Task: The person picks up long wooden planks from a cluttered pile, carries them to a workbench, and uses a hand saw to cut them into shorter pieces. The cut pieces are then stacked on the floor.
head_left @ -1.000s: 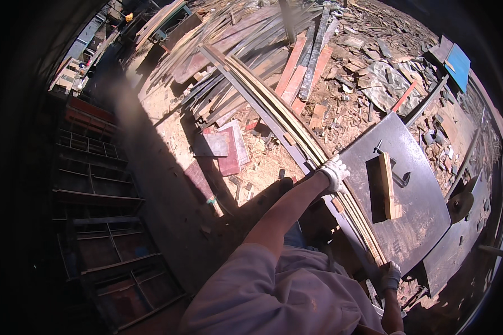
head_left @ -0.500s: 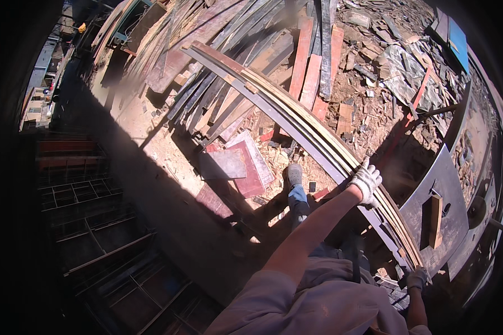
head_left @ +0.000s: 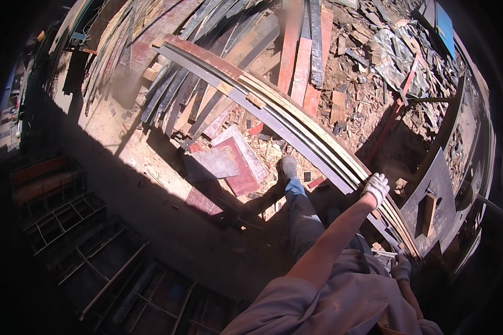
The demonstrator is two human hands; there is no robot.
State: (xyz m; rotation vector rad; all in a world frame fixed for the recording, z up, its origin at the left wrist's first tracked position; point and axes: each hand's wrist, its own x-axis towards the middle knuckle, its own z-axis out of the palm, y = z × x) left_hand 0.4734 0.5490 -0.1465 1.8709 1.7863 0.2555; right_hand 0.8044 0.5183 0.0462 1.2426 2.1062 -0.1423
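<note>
Plank bundle [head_left: 296, 125] is being carried forward over the debris since a second ago, left hand [head_left: 375, 187] clenched mid-bundle, right hand [head_left: 401, 268] gripping its near end, foot [head_left: 288, 166] stepped ahead.

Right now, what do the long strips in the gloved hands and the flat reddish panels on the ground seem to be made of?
The long pale strips look like raw wood: tan, matte, bundled with darker boards. The flat reddish panels seem to be coated plywood, smooth and worn. Left hand and right hand wear white fabric gloves.
</note>
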